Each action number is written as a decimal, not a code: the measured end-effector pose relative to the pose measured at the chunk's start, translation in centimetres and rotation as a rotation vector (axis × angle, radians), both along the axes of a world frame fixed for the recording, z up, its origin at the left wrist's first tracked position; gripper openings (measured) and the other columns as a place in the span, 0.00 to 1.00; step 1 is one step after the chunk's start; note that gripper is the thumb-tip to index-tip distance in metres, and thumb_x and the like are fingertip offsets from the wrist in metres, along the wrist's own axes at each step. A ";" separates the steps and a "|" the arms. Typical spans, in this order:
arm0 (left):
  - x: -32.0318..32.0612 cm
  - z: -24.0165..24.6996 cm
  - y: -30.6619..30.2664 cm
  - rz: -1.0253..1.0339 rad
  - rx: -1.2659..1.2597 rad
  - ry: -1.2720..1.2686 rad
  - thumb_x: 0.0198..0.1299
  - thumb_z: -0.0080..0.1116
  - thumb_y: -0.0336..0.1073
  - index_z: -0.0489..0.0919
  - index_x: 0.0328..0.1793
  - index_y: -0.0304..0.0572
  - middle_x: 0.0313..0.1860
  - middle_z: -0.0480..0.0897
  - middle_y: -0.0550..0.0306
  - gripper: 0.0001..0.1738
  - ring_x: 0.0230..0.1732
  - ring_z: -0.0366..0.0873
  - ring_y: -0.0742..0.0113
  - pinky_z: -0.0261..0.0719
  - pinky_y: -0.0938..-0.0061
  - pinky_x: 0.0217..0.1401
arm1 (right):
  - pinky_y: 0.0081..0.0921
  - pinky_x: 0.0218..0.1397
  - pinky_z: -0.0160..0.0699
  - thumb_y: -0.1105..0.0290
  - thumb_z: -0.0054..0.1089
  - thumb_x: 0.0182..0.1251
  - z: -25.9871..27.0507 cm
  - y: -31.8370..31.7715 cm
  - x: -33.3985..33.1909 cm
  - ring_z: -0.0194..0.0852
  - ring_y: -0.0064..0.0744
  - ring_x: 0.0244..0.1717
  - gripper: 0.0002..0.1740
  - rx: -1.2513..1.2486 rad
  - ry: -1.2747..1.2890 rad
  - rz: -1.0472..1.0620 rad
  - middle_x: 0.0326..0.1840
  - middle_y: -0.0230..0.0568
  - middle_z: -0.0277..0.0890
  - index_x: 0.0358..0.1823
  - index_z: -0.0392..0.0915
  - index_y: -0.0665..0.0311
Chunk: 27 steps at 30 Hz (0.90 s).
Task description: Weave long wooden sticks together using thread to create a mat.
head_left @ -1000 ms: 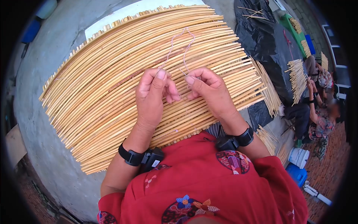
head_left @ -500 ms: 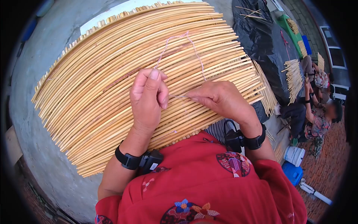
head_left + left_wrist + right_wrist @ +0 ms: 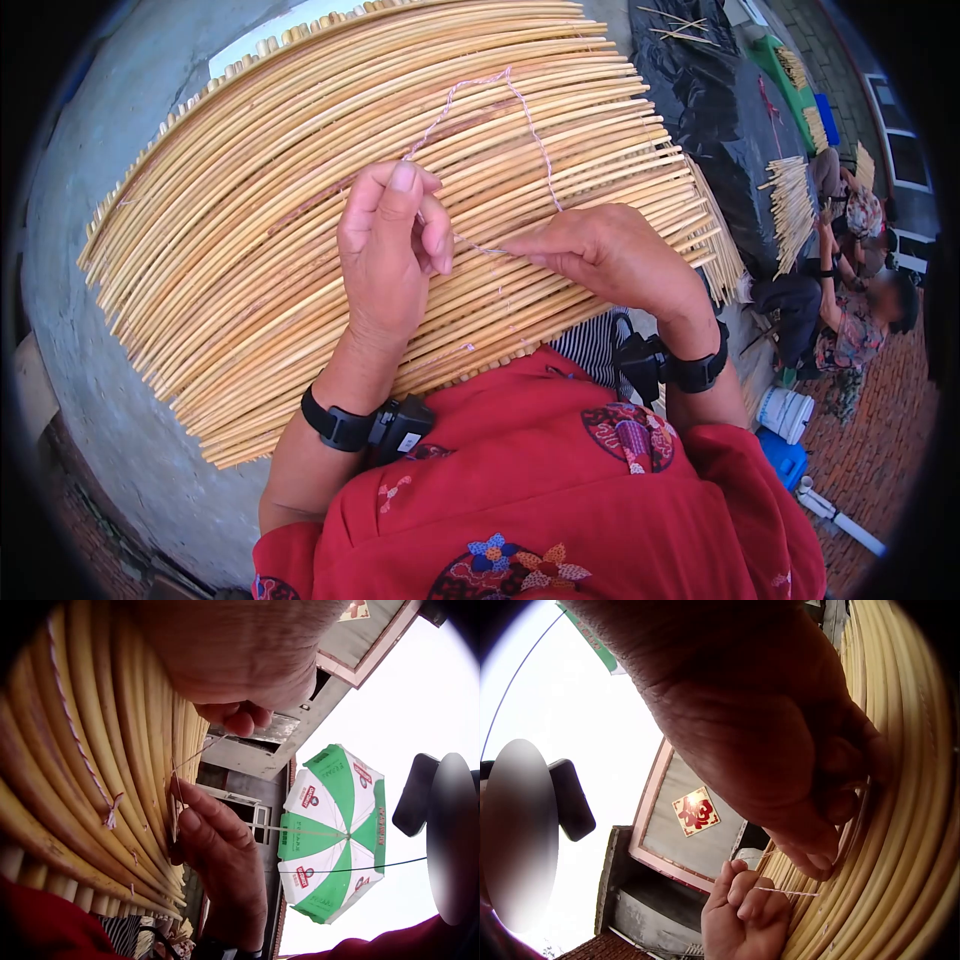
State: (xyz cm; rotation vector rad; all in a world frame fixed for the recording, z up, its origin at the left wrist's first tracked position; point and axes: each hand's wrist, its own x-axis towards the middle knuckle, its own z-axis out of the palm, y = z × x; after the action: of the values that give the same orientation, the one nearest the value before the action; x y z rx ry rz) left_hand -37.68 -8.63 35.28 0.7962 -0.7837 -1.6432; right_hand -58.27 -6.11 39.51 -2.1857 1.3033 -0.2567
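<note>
A broad mat of pale yellow stalks [image 3: 250, 300] lies in front of the person, under both hands. Over it, the left hand [image 3: 385, 240] pinches a pink-and-white twine [image 3: 508, 74] between thumb and forefinger. From there the twine arches up across the stalks and comes down to the right hand [image 3: 620, 250]. That hand is turned palm down, its thumb and forefinger gripping a thin stretch of twine that runs across to the left hand. In the left wrist view, a knotted twine end [image 3: 112, 814] sticks out from the stalks. The right hand's other fingers are mostly hidden.
Black plastic sheeting [image 3: 700, 110] spreads at the upper right, with a bundle of stalks [image 3: 790, 215] near other seated people. A white bucket [image 3: 785, 415] and blue container [image 3: 780, 455] stand at the right. A green-and-white umbrella [image 3: 337, 832] rises behind.
The right hand has moved right and turned palm down, away from the left hand. The twine loop has spread wider, and a stretch of twine now spans the hands.
</note>
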 end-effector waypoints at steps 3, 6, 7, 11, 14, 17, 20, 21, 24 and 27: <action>0.0 0.0 -0.2 0.009 0.010 0.010 0.73 0.43 0.42 0.70 0.42 0.38 0.17 0.66 0.59 0.14 0.15 0.61 0.74 0.65 0.81 0.19 | 0.36 0.41 0.78 0.62 0.56 0.65 0.0 -0.1 0.1 0.80 0.44 0.40 0.11 0.009 0.012 -0.027 0.38 0.39 0.83 0.44 0.84 0.48; 0.0 -0.2 -0.2 0.009 0.006 0.022 0.73 0.42 0.42 0.70 0.43 0.38 0.17 0.67 0.58 0.14 0.15 0.63 0.73 0.67 0.80 0.20 | 0.31 0.38 0.77 0.65 0.59 0.64 0.7 -0.3 0.2 0.81 0.41 0.37 0.13 0.001 0.075 0.014 0.35 0.40 0.82 0.49 0.83 0.48; 0.0 -0.3 -0.3 0.011 0.004 0.025 0.73 0.42 0.42 0.70 0.43 0.38 0.17 0.67 0.58 0.14 0.15 0.64 0.72 0.67 0.80 0.20 | 0.31 0.38 0.77 0.65 0.59 0.64 0.6 -0.3 0.2 0.81 0.41 0.36 0.13 0.000 0.068 0.017 0.35 0.40 0.82 0.49 0.83 0.48; 0.0 -0.4 -0.4 0.011 0.009 0.021 0.73 0.42 0.42 0.71 0.44 0.38 0.18 0.69 0.57 0.14 0.16 0.66 0.71 0.67 0.80 0.20 | 0.34 0.40 0.78 0.64 0.57 0.64 0.5 -0.3 0.2 0.81 0.44 0.39 0.11 0.023 0.050 0.003 0.36 0.40 0.82 0.46 0.84 0.49; 0.1 -0.5 -0.4 0.004 0.009 0.023 0.73 0.43 0.42 0.71 0.44 0.38 0.18 0.69 0.57 0.14 0.16 0.67 0.71 0.67 0.80 0.21 | 0.36 0.41 0.78 0.64 0.56 0.65 0.6 -0.4 0.4 0.80 0.45 0.40 0.10 0.039 0.037 -0.004 0.37 0.41 0.82 0.44 0.84 0.50; 0.2 -0.5 -0.4 -0.002 0.013 0.026 0.73 0.43 0.42 0.71 0.44 0.38 0.18 0.69 0.57 0.14 0.16 0.67 0.70 0.67 0.80 0.21 | 0.36 0.41 0.78 0.64 0.56 0.65 0.9 -0.4 0.5 0.80 0.46 0.40 0.10 0.038 0.034 0.008 0.37 0.42 0.82 0.44 0.84 0.51; 0.2 -0.5 -0.4 -0.007 0.016 0.025 0.73 0.43 0.42 0.71 0.44 0.38 0.18 0.69 0.57 0.14 0.16 0.67 0.70 0.67 0.80 0.21 | 0.34 0.39 0.78 0.67 0.57 0.64 0.8 -0.5 0.2 0.80 0.44 0.38 0.13 0.024 0.029 0.042 0.36 0.42 0.82 0.48 0.83 0.50; 0.2 -0.5 -0.4 -0.006 0.011 0.025 0.73 0.43 0.42 0.71 0.44 0.38 0.18 0.69 0.57 0.14 0.16 0.68 0.70 0.67 0.80 0.21 | 0.32 0.39 0.77 0.68 0.58 0.63 0.7 -0.6 0.2 0.80 0.43 0.36 0.14 0.019 0.026 0.056 0.35 0.42 0.81 0.50 0.83 0.50; 0.2 -0.5 -0.5 -0.009 0.010 0.022 0.73 0.43 0.42 0.71 0.44 0.38 0.18 0.69 0.57 0.14 0.16 0.68 0.70 0.67 0.80 0.21 | 0.38 0.39 0.78 0.65 0.55 0.64 0.7 -0.7 0.3 0.79 0.47 0.37 0.10 0.020 0.067 0.041 0.33 0.42 0.81 0.43 0.84 0.48; 0.3 -0.5 -0.5 -0.011 0.012 0.015 0.73 0.44 0.42 0.71 0.44 0.38 0.18 0.69 0.57 0.14 0.16 0.67 0.70 0.67 0.80 0.21 | 0.39 0.38 0.77 0.66 0.55 0.63 2.0 -1.0 1.0 0.79 0.48 0.35 0.09 -0.007 0.214 0.072 0.31 0.42 0.80 0.40 0.84 0.48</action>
State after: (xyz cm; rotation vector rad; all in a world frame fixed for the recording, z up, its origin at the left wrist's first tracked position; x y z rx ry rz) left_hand -37.39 -9.10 34.75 0.7885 -0.7690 -1.6632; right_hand -57.28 -7.10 41.54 -2.3103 1.3339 0.0012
